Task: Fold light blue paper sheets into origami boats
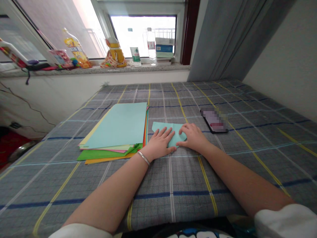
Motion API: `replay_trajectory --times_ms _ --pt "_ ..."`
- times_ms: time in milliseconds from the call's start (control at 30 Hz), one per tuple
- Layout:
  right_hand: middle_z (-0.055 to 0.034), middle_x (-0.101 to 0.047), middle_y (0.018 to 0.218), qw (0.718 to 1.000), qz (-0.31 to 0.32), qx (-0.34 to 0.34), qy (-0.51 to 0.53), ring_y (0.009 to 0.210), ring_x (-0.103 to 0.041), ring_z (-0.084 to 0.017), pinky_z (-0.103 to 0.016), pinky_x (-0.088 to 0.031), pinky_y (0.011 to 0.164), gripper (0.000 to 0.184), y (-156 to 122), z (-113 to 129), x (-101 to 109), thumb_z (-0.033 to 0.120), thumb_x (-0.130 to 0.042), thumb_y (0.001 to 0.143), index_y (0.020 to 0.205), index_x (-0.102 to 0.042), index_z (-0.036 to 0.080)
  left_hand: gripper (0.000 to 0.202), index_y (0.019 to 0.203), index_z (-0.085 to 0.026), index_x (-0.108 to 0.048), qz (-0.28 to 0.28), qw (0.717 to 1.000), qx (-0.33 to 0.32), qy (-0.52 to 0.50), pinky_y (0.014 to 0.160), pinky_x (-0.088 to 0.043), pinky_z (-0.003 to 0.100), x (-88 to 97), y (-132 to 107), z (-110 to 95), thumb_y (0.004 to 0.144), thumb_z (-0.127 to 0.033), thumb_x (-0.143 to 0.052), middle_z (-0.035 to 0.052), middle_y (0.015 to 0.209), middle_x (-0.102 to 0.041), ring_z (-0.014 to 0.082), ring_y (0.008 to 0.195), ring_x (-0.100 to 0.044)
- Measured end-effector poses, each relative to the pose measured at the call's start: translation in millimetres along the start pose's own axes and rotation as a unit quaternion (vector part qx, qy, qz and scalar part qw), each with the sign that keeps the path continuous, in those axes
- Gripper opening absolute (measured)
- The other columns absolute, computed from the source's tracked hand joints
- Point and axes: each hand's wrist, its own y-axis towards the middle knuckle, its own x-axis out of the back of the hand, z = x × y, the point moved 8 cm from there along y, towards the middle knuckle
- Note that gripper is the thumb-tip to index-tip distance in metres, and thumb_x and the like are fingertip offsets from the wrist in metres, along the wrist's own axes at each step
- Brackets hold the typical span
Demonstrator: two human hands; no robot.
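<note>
A folded piece of light blue paper [176,138] lies flat on the plaid cloth in front of me. My left hand [160,142], with a silver bangle at the wrist, rests on its left part with the fingers stretched out. On the right, my right hand [193,137] curls its fingers over the paper's right edge, thumb and fingertips on the sheet. The hands cover parts of the paper on both sides. Just left of my left hand lies a stack of coloured paper [119,125], a light blue sheet on top and green, yellow and orange edges showing below.
A phone [214,120] lies on the plaid cloth [188,201] to the right. Behind, the windowsill [94,70] carries a yellow drink bottle [76,49], a yellow cup-like item [116,53], a clear bottle [151,44] and boxes [164,48]. A grey curtain [220,39] hangs at right.
</note>
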Motion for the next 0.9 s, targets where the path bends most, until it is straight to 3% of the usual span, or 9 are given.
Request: replay_trajectory --times_ms 300,533,733,900 --pt "-0.0075 -0.057 0.115 0.998 0.033 -0.039 -0.023 0.106 -0.05 -0.03 -0.044 -0.039 0.09 0.041 -0.1 -29.8 2.6 0.053 -0.075 0.065 0.095 -0.064 0.026 0.074 0.147 -0.02 -0.026 0.016 1.0 0.007 -0.009 0.115 -0.015 0.051 2.0 0.8 -0.9 0.087 -0.061 -0.042 0.0066 0.156 -0.019 0.0292 0.144 -0.013" --pt "-0.0074 -0.058 0.114 0.999 0.02 -0.044 -0.014 0.106 -0.05 -0.028 -0.043 -0.039 0.092 0.026 -4.1 -32.3 2.9 0.046 -0.067 0.075 0.089 -0.063 0.025 0.074 0.148 -0.021 -0.026 0.012 1.0 0.008 -0.012 0.115 -0.014 0.051 1.7 0.6 0.1 0.087 -0.061 -0.042 0.0058 0.157 -0.019 0.0289 0.144 -0.013" --pt "-0.0126 -0.053 0.125 1.0 -0.001 -0.018 -0.018 0.121 -0.042 -0.031 -0.047 -0.035 0.1 0.047 -6.5 -18.7 -1.3 0.06 -0.071 0.064 0.09 -0.059 0.022 0.077 0.15 -0.025 -0.017 -0.001 1.0 0.009 -0.023 0.115 -0.014 0.05 1.8 -0.1 0.5 0.087 -0.06 -0.043 0.0057 0.157 -0.018 0.028 0.144 -0.014" --pt "-0.0146 -0.051 0.128 0.998 0.013 -0.051 -0.033 0.123 -0.041 -0.031 -0.046 -0.035 0.1 0.04 -6.5 -28.2 -1.4 0.054 -0.07 0.069 0.09 -0.059 0.021 0.082 0.151 -0.024 -0.01 -0.001 0.999 0.019 -0.034 0.115 -0.014 0.049 4.4 0.0 0.8 0.085 -0.058 -0.047 0.0084 0.157 -0.019 0.027 0.144 -0.015"
